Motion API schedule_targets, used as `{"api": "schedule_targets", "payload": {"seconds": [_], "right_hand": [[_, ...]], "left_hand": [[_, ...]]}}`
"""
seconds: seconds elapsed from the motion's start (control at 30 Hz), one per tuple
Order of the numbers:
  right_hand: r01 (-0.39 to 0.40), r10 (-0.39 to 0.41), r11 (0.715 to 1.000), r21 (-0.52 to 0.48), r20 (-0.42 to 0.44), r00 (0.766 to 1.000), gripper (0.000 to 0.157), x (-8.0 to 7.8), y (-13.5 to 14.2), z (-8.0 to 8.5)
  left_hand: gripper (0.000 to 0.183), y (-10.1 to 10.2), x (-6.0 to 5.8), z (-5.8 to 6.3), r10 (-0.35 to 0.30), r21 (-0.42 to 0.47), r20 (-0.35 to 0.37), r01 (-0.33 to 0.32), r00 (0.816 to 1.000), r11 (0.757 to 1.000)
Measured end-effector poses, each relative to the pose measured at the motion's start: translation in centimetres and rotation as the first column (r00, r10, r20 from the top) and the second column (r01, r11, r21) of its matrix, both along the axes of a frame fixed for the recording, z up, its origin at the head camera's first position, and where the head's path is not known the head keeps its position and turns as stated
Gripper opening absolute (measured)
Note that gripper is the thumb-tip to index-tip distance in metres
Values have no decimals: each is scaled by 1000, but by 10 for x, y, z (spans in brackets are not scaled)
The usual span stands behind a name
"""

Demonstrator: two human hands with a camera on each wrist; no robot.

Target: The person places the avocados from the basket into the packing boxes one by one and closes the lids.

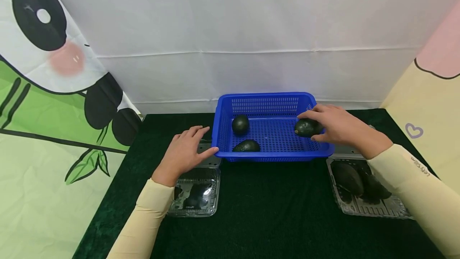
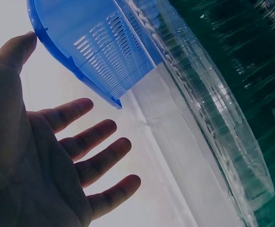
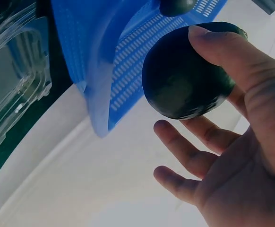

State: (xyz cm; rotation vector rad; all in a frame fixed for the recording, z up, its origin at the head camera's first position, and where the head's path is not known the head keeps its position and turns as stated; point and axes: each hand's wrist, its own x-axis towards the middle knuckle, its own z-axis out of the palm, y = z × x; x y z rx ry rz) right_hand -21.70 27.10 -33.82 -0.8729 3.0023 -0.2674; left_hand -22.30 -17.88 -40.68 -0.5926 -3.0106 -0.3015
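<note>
My right hand [image 1: 336, 125] holds a dark green avocado [image 1: 307, 127] over the right end of a blue plastic basket [image 1: 273, 154]. In the right wrist view the thumb lies across the top of this avocado [image 3: 184, 75], with fingers beneath it. Two more avocados sit inside the basket, one upright toward the back left [image 1: 240, 124] and one lying along the front wall [image 1: 246, 146]. My left hand [image 1: 183, 153] has its fingers spread, and its thumb tip touches the basket's left rim. Nothing is in the left palm [image 2: 38, 156].
Under the left forearm stands a clear plastic clamshell box [image 1: 199, 195]. Another clear clamshell box [image 1: 359, 212] with dark avocados [image 1: 346, 178] in it is partly covered by the right sleeve. Dark green cloth [image 1: 273, 211] covers the table, and a white sheet [image 1: 251, 23] hangs behind.
</note>
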Motion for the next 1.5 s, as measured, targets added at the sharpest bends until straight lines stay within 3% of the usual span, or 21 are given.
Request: {"api": "schedule_targets", "payload": {"seconds": [0.27, 0.77, 1.07, 1.5], "right_hand": [[41, -41, 999, 12, 0, 999, 66, 11, 17, 4], [45, -45, 999, -5, -88, 995, 66, 29, 44, 5], [66, -64, 998, 11, -162, 985, 69, 39, 68, -4], [106, -106, 994, -14, -155, 982, 71, 51, 98, -17]], "left_hand": [[91, -1, 1, -1, 7, -2, 4, -7, 1000, 1000], [91, -2, 4, -1, 7, -6, -10, -8, 1000, 1000], [90, -1, 3, 1, 15, 3, -16, -15, 1000, 1000], [90, -1, 2, 4, 7, 3, -5, -7, 1000, 1000]]}}
